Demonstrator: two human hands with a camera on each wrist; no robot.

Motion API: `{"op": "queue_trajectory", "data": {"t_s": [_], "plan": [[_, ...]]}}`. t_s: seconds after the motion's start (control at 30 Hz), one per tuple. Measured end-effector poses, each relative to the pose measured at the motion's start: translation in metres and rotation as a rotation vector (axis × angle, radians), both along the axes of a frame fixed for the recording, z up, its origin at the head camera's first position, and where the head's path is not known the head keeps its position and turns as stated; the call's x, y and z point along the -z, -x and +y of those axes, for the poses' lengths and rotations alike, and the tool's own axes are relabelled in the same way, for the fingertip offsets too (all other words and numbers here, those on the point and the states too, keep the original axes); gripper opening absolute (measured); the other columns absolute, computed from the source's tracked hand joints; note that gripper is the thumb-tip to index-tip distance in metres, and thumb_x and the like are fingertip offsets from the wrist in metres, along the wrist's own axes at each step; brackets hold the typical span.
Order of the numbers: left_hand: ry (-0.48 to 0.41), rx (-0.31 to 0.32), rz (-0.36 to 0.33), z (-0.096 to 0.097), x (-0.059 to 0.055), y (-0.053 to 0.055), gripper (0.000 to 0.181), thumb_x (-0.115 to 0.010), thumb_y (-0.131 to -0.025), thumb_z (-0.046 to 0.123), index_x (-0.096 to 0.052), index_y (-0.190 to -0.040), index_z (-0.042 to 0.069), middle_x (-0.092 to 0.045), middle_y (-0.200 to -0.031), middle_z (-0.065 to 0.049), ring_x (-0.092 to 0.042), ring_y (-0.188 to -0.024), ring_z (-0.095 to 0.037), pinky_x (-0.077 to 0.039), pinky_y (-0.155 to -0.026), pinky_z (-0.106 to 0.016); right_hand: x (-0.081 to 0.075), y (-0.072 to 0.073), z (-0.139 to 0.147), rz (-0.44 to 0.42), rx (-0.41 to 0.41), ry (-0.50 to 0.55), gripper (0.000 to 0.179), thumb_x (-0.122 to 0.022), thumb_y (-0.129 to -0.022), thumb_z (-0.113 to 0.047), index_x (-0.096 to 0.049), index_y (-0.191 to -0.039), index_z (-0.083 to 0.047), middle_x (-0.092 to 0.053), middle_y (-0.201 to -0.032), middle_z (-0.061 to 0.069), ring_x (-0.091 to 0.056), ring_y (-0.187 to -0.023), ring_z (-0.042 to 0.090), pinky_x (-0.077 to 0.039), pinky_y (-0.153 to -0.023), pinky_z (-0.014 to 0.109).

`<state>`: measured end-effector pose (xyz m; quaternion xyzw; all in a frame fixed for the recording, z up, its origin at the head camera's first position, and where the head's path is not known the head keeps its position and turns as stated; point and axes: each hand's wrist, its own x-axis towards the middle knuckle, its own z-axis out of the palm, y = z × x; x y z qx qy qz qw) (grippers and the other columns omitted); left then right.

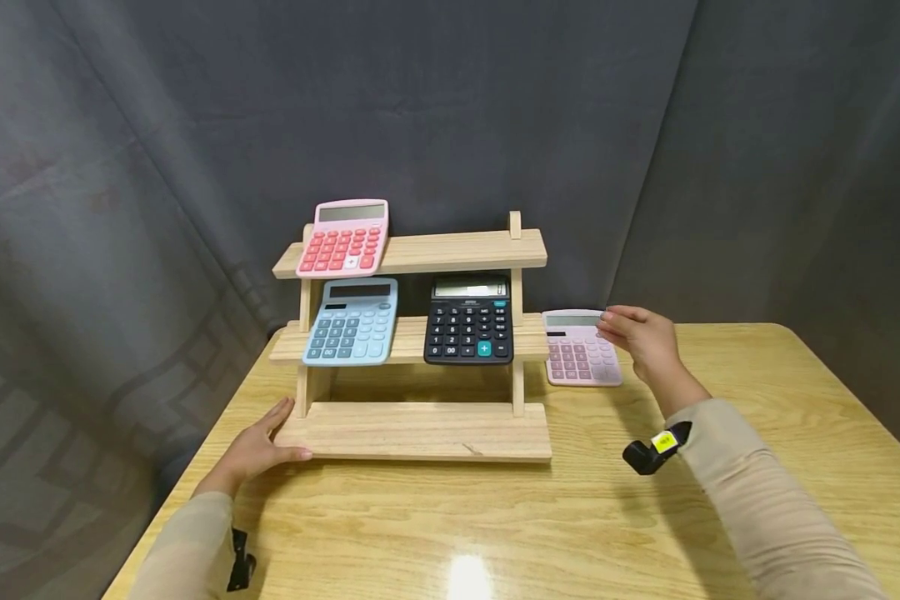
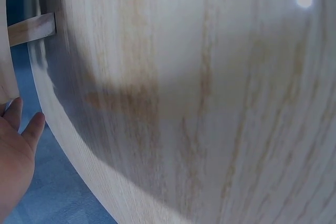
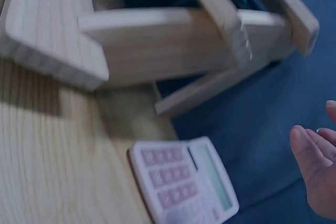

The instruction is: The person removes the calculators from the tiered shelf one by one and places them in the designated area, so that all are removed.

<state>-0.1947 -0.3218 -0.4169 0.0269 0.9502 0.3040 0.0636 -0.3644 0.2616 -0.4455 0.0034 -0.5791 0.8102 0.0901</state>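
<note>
Sitting right of the three-tier pale wooden stand (image 1: 420, 431) in the head view, the pale pink, flat rectangular calculator (image 1: 583, 356) occupies the table's (image 1: 405, 525) far side, long axis near-to-far, display far. The right hand (image 1: 651, 343), the nearer one, overlaps its far right corner, fingers loosely extended. The left hand (image 1: 257, 450) rests spread at the stand's left end. Left wrist view: fingertips meet the stand's edge. Right wrist view: a gap separates the right hand's relaxed fingers from the calculator; nothing is pinched.

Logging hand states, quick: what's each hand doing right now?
Left hand: open, touching the left end of the pale wooden three-tier shelf.
Right hand: open, holding nothing, near the rectangular pale pink calculator with mauve keys.
</note>
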Motion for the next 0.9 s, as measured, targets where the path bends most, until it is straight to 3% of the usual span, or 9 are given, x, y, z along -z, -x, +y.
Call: {"op": "queue_trajectory", "data": {"t_s": [0.13,0.17,0.2,0.37,0.43,0.57,0.77,0.87,0.9], "plan": [[-0.005,0.002,0.0,0.0,-0.001,0.0,0.103,-0.072,-0.063,0.044,-0.016,-0.137,0.002,-0.011,-0.141,-0.02,-0.013,-0.123,-0.044,-0.018,-0.092,-0.058,-0.046,-0.033,-0.032,0.027,-0.113,0.058,0.027,-0.064,-0.075,0.001,-0.061,-0.101,0.003,-0.063,-0.09,0.013,-0.063,-0.079,0.024,-0.049,-0.067,0.032],[-0.006,0.004,0.003,-0.001,-0.001,0.0,0.103,-0.072,-0.063,0.043,-0.016,-0.137,0.001,-0.011,-0.141,-0.02,-0.013,-0.123,-0.044,-0.018,-0.092,-0.058,-0.061,-0.046,-0.043,0.03,-0.119,0.051,0.025,-0.064,-0.075,0.002,-0.061,-0.1,0.004,-0.063,-0.088,0.013,-0.063,-0.078,0.023,-0.049,-0.068,0.032],[-0.008,0.007,0.005,-0.001,-0.001,0.0,0.102,-0.072,-0.063,0.043,-0.016,-0.137,0.001,-0.011,-0.141,-0.02,-0.013,-0.123,-0.044,-0.018,-0.092,-0.058,-0.06,-0.043,-0.045,0.034,-0.105,0.019,0.025,-0.065,-0.074,0.0,-0.062,-0.099,0.002,-0.063,-0.088,0.011,-0.063,-0.078,0.022,-0.049,-0.069,0.031],[-0.008,0.019,0.013,0.0,0.0,-0.001,0.101,-0.072,-0.064,0.042,-0.016,-0.137,0.001,-0.011,-0.141,-0.02,-0.013,-0.123,-0.043,-0.018,-0.093,-0.057,-0.119,-0.096,-0.091,0.039,-0.107,-0.026,0.01,-0.063,-0.076,0.001,-0.062,-0.086,-0.003,-0.064,-0.076,0.003,-0.063,-0.071,0.013,-0.048,-0.069,0.025],[-0.012,0.019,0.012,0.0,0.001,0.0,0.102,-0.072,-0.063,0.043,-0.016,-0.137,0.002,-0.011,-0.141,-0.02,-0.013,-0.123,-0.044,-0.018,-0.092,-0.058,-0.133,-0.106,-0.102,0.039,-0.12,-0.023,0.009,-0.061,-0.077,0.003,-0.06,-0.085,-0.002,-0.064,-0.074,0.002,-0.063,-0.069,0.012,-0.048,-0.069,0.024],[-0.028,0.023,0.034,0.0,0.002,-0.001,0.103,-0.072,-0.062,0.046,-0.016,-0.137,0.003,-0.012,-0.141,-0.02,-0.013,-0.122,-0.045,-0.017,-0.091,-0.06,-0.141,-0.107,-0.115,0.038,-0.127,-0.096,0.02,-0.06,-0.078,0.0,-0.055,-0.096,0.007,-0.064,-0.078,0.003,-0.063,-0.071,0.011,-0.047,-0.072,0.024],[-0.035,0.028,0.058,0.001,0.004,-0.002,0.102,-0.071,-0.063,0.047,-0.017,-0.138,0.004,-0.012,-0.141,-0.018,-0.014,-0.122,-0.044,-0.017,-0.091,-0.06,-0.131,-0.087,-0.124,0.087,-0.168,-0.144,0.041,-0.066,-0.076,-0.011,-0.052,-0.107,0.011,-0.062,-0.095,0.016,-0.062,-0.08,0.016,-0.047,-0.076,0.028],[-0.032,0.02,0.044,0.0,0.005,-0.001,0.104,-0.071,-0.062,0.047,-0.016,-0.137,0.001,-0.011,-0.141,-0.02,-0.014,-0.122,-0.044,-0.016,-0.092,-0.058,-0.138,-0.088,-0.136,0.078,-0.17,-0.155,0.04,-0.063,-0.078,-0.007,-0.05,-0.109,0.013,-0.06,-0.096,0.018,-0.062,-0.079,0.016,-0.047,-0.076,0.029],[-0.029,0.016,0.041,0.0,0.004,-0.001,0.104,-0.071,-0.062,0.047,-0.016,-0.137,0.001,-0.011,-0.141,-0.02,-0.014,-0.122,-0.044,-0.016,-0.093,-0.058,-0.148,-0.096,-0.143,0.055,-0.15,-0.188,0.043,-0.061,-0.079,-0.007,-0.045,-0.112,0.017,-0.06,-0.096,0.019,-0.062,-0.08,0.016,-0.045,-0.079,0.03]]}}
